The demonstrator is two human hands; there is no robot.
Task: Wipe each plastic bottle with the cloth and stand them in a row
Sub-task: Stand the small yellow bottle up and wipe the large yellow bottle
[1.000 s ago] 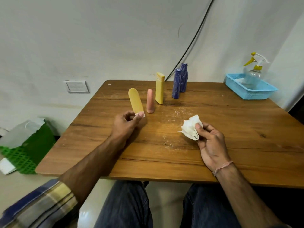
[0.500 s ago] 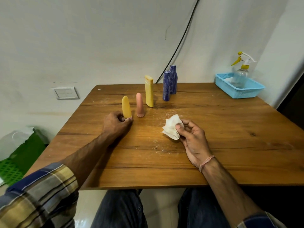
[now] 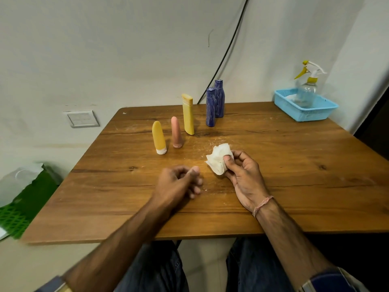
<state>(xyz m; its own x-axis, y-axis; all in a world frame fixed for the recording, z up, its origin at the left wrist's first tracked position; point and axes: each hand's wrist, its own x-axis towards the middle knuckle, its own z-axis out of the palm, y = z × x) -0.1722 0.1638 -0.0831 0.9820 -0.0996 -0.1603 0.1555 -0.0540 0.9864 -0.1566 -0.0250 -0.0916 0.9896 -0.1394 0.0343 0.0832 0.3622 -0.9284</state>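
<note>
The grip of the right hand (image 3: 244, 178) is closed on a crumpled white cloth (image 3: 217, 160), thumb pressed over the wad and fingers curled behind it. That keeps the rag bunched and ready at the fingertips. Just left of that grip the left hand (image 3: 179, 182) rests with fingers loosely curled and nothing in them, free, I'd guess, to fetch whatever comes next.

Both sit on the brown wooden tabletop (image 3: 294, 165), which shows pale powdery smears just beyond the grip. Far off to its right, at the back corner, a light blue plastic basket (image 3: 305, 114) holds a clear spray bottle with a yellow trigger (image 3: 307, 89).

Beyond the grip and slanting away to its left stands the row, all upright. A taller dark blue plastic bottle (image 3: 219, 98) is farthest back, and a shorter dark blue plastic bottle (image 3: 210, 107) stands so close I can't tell if they touch. Then come a tall flat yellow plastic bottle (image 3: 188, 114), a tapered pink plastic bottle (image 3: 176, 132) and a short rounded yellow plastic bottle (image 3: 159, 138) on its white cap. No bottle lies loose, so the job looks about finished.
</note>
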